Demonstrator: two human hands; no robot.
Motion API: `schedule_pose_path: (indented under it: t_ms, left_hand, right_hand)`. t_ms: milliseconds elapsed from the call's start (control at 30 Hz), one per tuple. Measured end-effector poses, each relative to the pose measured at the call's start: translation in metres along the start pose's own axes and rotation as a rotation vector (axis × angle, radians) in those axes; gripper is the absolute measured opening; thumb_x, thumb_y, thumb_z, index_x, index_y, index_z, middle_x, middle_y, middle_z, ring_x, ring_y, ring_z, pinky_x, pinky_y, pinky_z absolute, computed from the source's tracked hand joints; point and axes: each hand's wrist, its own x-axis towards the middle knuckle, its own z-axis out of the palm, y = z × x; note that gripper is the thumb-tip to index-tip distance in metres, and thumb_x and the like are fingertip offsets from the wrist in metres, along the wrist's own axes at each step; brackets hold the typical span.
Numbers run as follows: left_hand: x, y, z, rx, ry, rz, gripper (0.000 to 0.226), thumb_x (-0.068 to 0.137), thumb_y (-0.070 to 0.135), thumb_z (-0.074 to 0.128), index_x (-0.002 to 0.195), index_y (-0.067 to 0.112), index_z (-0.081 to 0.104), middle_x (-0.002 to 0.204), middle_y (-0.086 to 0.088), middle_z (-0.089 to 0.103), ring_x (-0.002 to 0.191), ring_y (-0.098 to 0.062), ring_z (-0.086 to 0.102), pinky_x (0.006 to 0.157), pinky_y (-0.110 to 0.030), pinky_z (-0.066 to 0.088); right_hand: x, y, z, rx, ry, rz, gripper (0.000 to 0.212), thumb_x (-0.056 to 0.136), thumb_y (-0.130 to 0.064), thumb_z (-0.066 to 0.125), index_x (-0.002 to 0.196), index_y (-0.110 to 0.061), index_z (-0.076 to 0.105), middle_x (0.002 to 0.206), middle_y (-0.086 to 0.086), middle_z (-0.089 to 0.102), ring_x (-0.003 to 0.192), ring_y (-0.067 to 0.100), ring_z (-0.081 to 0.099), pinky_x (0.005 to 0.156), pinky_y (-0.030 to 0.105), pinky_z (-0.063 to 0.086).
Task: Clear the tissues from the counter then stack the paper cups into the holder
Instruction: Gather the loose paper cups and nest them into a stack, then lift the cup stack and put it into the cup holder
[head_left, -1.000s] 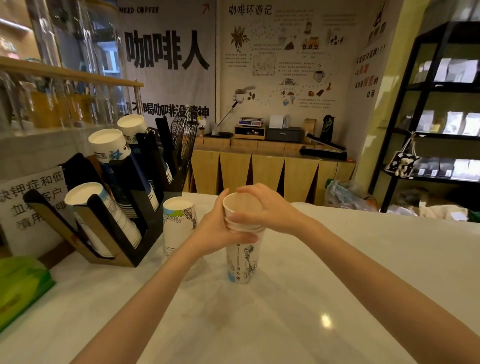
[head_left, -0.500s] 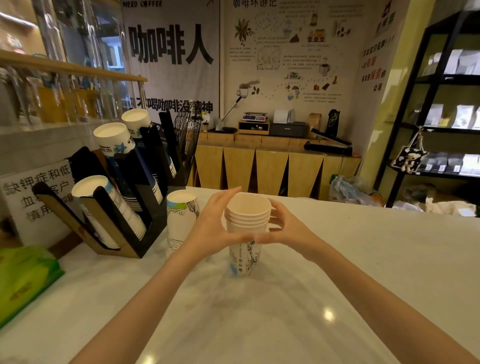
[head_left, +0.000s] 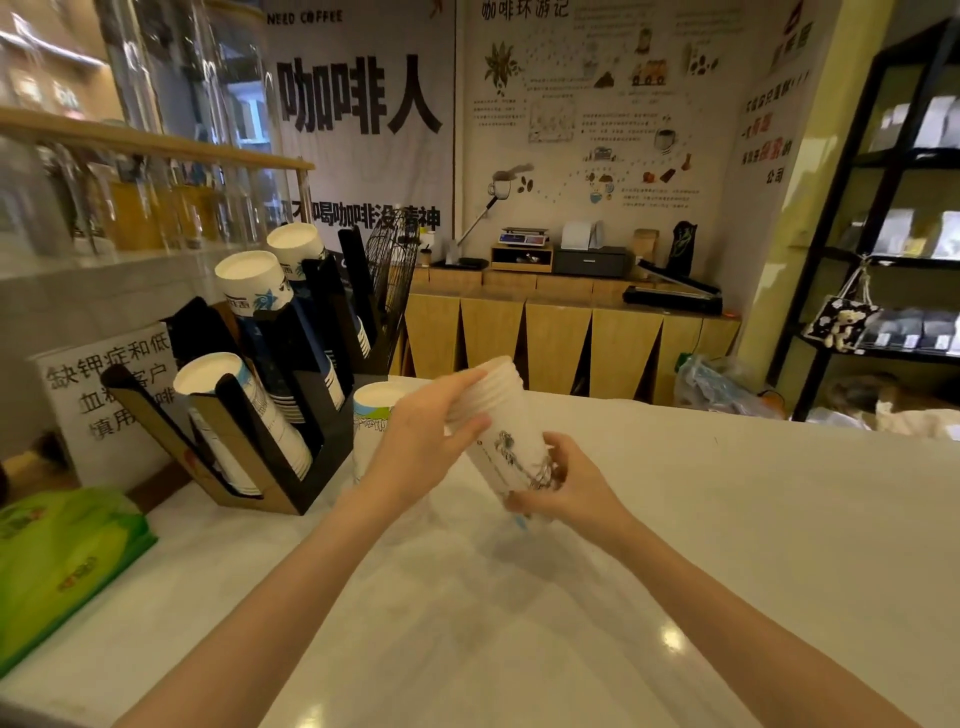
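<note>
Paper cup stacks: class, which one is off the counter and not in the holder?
The tilted stack of cups held between the left hand and right hand; the others sit in the black holder or on the counter.

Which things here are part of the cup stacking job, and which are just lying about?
Job: cup stack in left hand and right hand; loose cup; holder.
Lying about: green packet; sign; plastic bag.

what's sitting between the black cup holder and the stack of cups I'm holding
In the head view, one upside-down paper cup stands on the counter between the cup holder and the held stack, partly hidden behind the left hand.
</note>
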Motion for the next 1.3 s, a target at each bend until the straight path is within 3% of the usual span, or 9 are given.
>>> schedule_pose_path:
  t_ms: [133, 233, 433, 600, 667, 833, 1000, 1100, 1300]
  left_hand:
    - [0.007, 0.003, -0.019, -0.076, 0.075, -0.049, 0.059, 0.083, 0.022, 0.06, 0.135, 0.023, 0.032, 0.125, -0.005, 0.054, 0.108, -0.016, 0.052, 0.09, -0.031, 0.047]
    - [0.012, 0.003, -0.033, -0.086, 0.116, -0.025, 0.067, 0.079, 0.026, 0.064, 0.137, 0.024, 0.03, 0.125, 0.001, 0.052, 0.109, -0.009, 0.049, 0.091, -0.027, 0.045]
    - [0.018, -0.004, -0.048, -0.001, 0.211, 0.032, 0.077, 0.064, 0.034, 0.074, 0.13, 0.031, 0.034, 0.097, 0.034, 0.039, 0.095, 0.031, 0.037, 0.072, 0.011, 0.029]
    - [0.018, -0.019, -0.053, 0.07, 0.26, -0.07, 0.081, 0.062, 0.045, 0.073, 0.13, 0.031, 0.03, 0.105, 0.022, 0.048, 0.088, 0.003, 0.05, 0.06, 0.0, 0.039]
    - [0.015, -0.028, -0.052, 0.092, 0.269, -0.158, 0.083, 0.061, 0.054, 0.07, 0.13, 0.03, 0.03, 0.11, 0.011, 0.057, 0.091, -0.005, 0.053, 0.068, -0.012, 0.044]
    - [0.003, -0.041, -0.046, 0.217, 0.275, -0.37, 0.086, 0.052, 0.08, 0.052, 0.119, 0.029, 0.036, 0.104, 0.002, 0.065, 0.085, -0.019, 0.062, 0.065, -0.037, 0.055]
    - [-0.008, -0.054, -0.039, 0.142, 0.241, -0.472, 0.084, 0.05, 0.081, 0.053, 0.113, 0.028, 0.041, 0.106, 0.003, 0.064, 0.083, -0.013, 0.055, 0.062, -0.029, 0.05]
    - [-0.016, -0.06, -0.036, 0.101, 0.222, -0.524, 0.085, 0.048, 0.08, 0.055, 0.113, 0.026, 0.042, 0.103, 0.004, 0.063, 0.08, -0.01, 0.05, 0.058, -0.022, 0.042]
    - [-0.037, -0.074, -0.026, 0.134, 0.115, -0.657, 0.084, 0.049, 0.078, 0.058, 0.109, 0.021, 0.045, 0.095, 0.007, 0.058, 0.082, -0.013, 0.055, 0.055, -0.025, 0.046]
  right_hand:
    - [0.006, -0.038, -0.03, 0.011, 0.049, -0.121, 0.066, 0.049, -0.035, 0.085, 0.105, -0.037, 0.051, 0.11, -0.005, 0.061, 0.092, 0.009, 0.065, 0.068, 0.024, 0.058]
    - [0.009, -0.069, -0.043, 0.011, 0.039, -0.196, 0.077, 0.042, -0.045, 0.087, 0.109, -0.037, 0.051, 0.109, -0.006, 0.061, 0.091, 0.007, 0.066, 0.066, 0.024, 0.058]
    - [0.032, -0.121, -0.04, 0.135, 0.104, -0.324, 0.084, 0.052, -0.032, 0.084, 0.124, -0.024, 0.04, 0.114, -0.001, 0.06, 0.093, 0.012, 0.066, 0.062, 0.017, 0.055]
    - [0.055, -0.156, -0.017, 0.153, 0.17, -0.431, 0.071, 0.062, -0.027, 0.08, 0.12, -0.026, 0.039, 0.117, 0.002, 0.056, 0.099, 0.013, 0.062, 0.063, 0.017, 0.055]
    - [0.063, -0.165, -0.007, 0.134, 0.162, -0.457, 0.071, 0.062, -0.029, 0.08, 0.119, -0.026, 0.038, 0.113, -0.002, 0.057, 0.099, 0.014, 0.063, 0.066, 0.021, 0.057]
    - [0.079, -0.175, 0.018, 0.071, 0.121, -0.49, 0.079, 0.06, -0.036, 0.08, 0.125, -0.021, 0.038, 0.117, -0.001, 0.058, 0.101, 0.013, 0.061, 0.077, 0.03, 0.057]
    - [0.086, -0.174, 0.038, -0.034, 0.075, -0.525, 0.073, 0.061, -0.037, 0.08, 0.119, -0.027, 0.038, 0.101, -0.019, 0.054, 0.091, -0.001, 0.058, 0.064, 0.013, 0.054]
    - [0.09, -0.166, 0.049, -0.056, 0.046, -0.521, 0.076, 0.061, -0.036, 0.08, 0.123, -0.024, 0.038, 0.103, -0.013, 0.055, 0.087, -0.005, 0.055, 0.06, 0.004, 0.049]
    - [0.094, -0.138, 0.07, -0.1, -0.014, -0.465, 0.082, 0.06, -0.041, 0.08, 0.126, -0.025, 0.034, 0.104, -0.011, 0.054, 0.085, -0.004, 0.055, 0.056, 0.003, 0.047]
